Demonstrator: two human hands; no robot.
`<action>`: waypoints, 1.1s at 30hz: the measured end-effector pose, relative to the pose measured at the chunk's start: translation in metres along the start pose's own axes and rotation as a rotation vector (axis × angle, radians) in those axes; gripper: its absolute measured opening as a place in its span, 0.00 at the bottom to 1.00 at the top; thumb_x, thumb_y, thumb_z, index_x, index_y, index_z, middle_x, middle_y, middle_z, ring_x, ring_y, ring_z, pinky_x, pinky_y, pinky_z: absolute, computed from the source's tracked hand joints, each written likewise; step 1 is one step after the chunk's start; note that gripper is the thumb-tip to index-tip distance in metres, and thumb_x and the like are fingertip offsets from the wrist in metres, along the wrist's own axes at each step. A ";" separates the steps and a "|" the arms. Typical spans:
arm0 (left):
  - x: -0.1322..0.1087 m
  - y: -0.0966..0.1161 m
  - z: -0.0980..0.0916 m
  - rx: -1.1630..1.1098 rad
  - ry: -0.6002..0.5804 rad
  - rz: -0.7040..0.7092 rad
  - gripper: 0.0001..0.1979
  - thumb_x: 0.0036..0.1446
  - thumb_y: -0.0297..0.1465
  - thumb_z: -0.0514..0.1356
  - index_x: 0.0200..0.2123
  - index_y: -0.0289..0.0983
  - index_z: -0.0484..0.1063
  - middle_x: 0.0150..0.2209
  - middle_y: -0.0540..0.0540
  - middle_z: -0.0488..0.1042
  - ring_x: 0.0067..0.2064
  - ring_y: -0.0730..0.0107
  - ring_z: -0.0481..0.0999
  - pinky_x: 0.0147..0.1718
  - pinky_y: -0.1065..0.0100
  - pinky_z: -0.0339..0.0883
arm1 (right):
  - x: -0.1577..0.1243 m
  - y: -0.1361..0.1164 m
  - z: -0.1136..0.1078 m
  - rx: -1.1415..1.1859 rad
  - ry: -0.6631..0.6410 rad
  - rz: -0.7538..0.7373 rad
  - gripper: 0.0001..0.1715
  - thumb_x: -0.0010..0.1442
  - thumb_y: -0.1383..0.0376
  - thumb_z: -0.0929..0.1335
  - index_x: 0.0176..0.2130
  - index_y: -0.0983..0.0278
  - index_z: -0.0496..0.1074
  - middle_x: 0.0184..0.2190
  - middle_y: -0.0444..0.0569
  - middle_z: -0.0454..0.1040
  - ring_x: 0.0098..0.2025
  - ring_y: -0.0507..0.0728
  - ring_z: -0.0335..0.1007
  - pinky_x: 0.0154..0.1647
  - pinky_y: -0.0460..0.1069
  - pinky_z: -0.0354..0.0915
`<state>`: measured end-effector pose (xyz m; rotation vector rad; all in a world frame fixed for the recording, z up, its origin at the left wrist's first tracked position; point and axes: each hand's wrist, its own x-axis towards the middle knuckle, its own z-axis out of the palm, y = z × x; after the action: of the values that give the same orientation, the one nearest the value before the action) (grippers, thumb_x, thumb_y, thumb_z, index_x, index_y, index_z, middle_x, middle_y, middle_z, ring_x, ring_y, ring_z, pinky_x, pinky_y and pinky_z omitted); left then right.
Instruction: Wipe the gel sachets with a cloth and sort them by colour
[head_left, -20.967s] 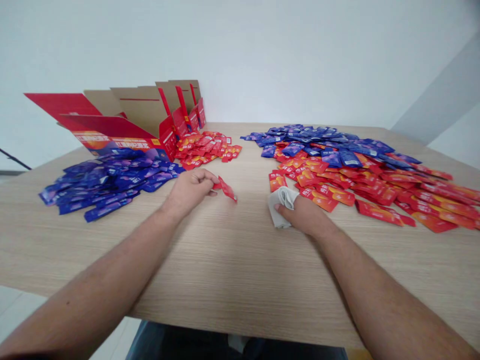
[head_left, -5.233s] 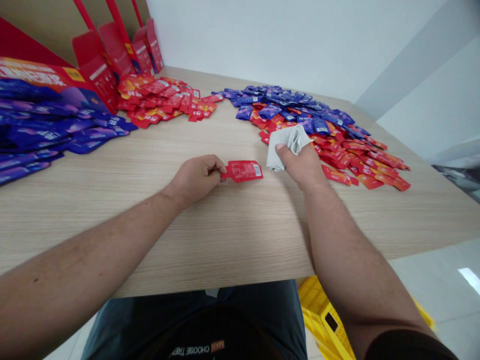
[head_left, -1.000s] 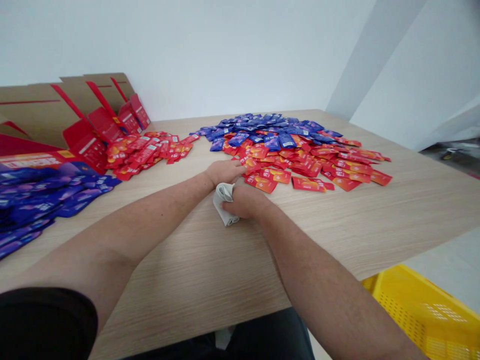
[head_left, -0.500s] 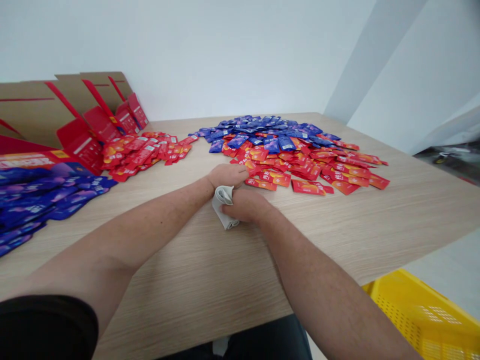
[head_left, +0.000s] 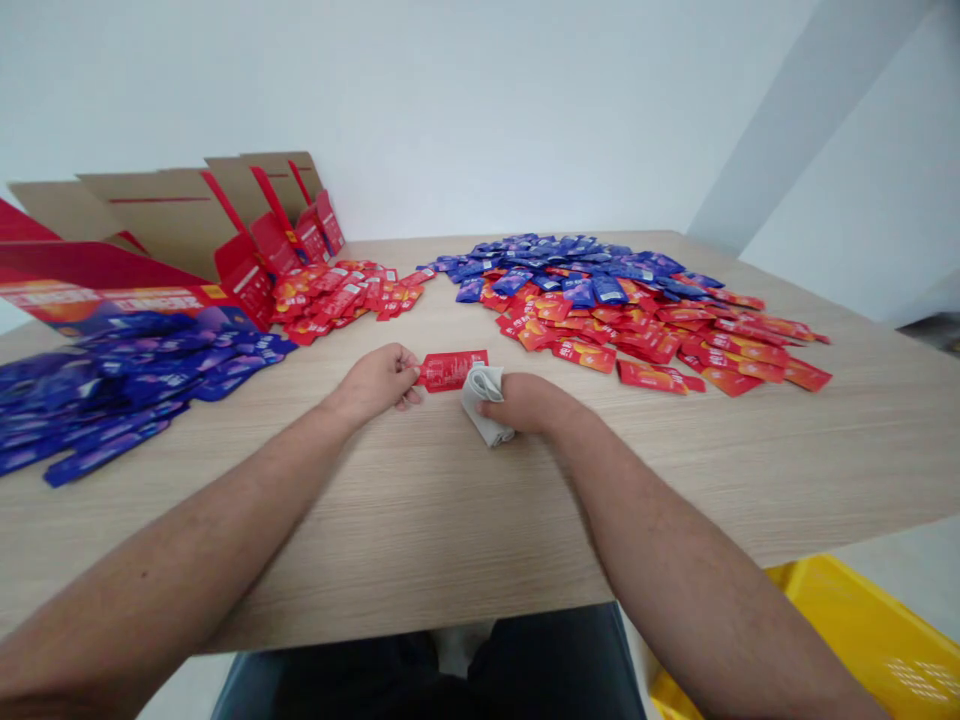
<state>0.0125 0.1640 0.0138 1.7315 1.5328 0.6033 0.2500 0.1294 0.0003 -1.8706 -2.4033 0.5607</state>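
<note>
Between my hands is a red sachet with pale print on the side facing up. My left hand pinches its narrow left end between thumb and fingers. A folded light grey cloth is gripped in my right hand, and its upper edge meets the sachet's right end. Whether the cloth presses on the sachet or only overlaps it, I cannot tell. Just beyond my right hand spreads a large pile of red-orange sachets, with blue sachets heaped behind them.
At the left, blue sachets lie in front of open red cardboard boxes. A smaller heap of red sachets sits beside the boxes. The wooden table meets a white wall; a yellow crate stands below its right edge.
My left hand has moved left, away from the pile, and now holds a red sachet by its end. The cloth stays in my right hand. The view has shifted left.
</note>
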 end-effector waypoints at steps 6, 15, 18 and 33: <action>-0.032 -0.025 -0.006 -0.452 -0.016 -0.182 0.08 0.54 0.20 0.62 0.38 0.33 0.72 0.26 0.48 0.77 0.23 0.76 0.74 0.19 0.76 0.62 | -0.001 0.004 -0.002 0.057 -0.021 -0.003 0.21 0.61 0.53 0.68 0.47 0.63 0.78 0.42 0.54 0.81 0.41 0.61 0.78 0.40 0.50 0.68; -0.025 -0.040 0.003 -0.643 0.025 -0.157 0.06 0.56 0.25 0.65 0.30 0.35 0.69 0.21 0.50 0.72 0.21 0.78 0.70 0.18 0.77 0.61 | -0.010 0.021 -0.013 0.598 -0.106 0.073 0.14 0.60 0.60 0.71 0.43 0.64 0.78 0.38 0.53 0.82 0.33 0.57 0.77 0.34 0.50 0.71; -0.028 -0.038 0.012 -0.703 0.029 -0.126 0.08 0.56 0.25 0.64 0.29 0.36 0.66 0.26 0.48 0.75 0.25 0.74 0.74 0.23 0.74 0.69 | -0.010 0.019 -0.010 0.748 0.053 0.092 0.15 0.60 0.59 0.71 0.44 0.65 0.77 0.39 0.54 0.82 0.34 0.59 0.77 0.35 0.52 0.72; -0.043 -0.016 0.038 -0.824 -0.158 -0.125 0.08 0.55 0.19 0.58 0.27 0.35 0.62 0.28 0.48 0.75 0.29 0.70 0.78 0.30 0.66 0.76 | -0.006 -0.022 0.003 0.001 0.311 0.191 0.26 0.64 0.50 0.63 0.49 0.66 0.76 0.43 0.60 0.80 0.46 0.65 0.77 0.42 0.52 0.68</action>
<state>0.0232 0.1139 -0.0172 1.0154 1.0450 0.8557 0.2308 0.1183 0.0049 -2.0261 -2.0459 0.2543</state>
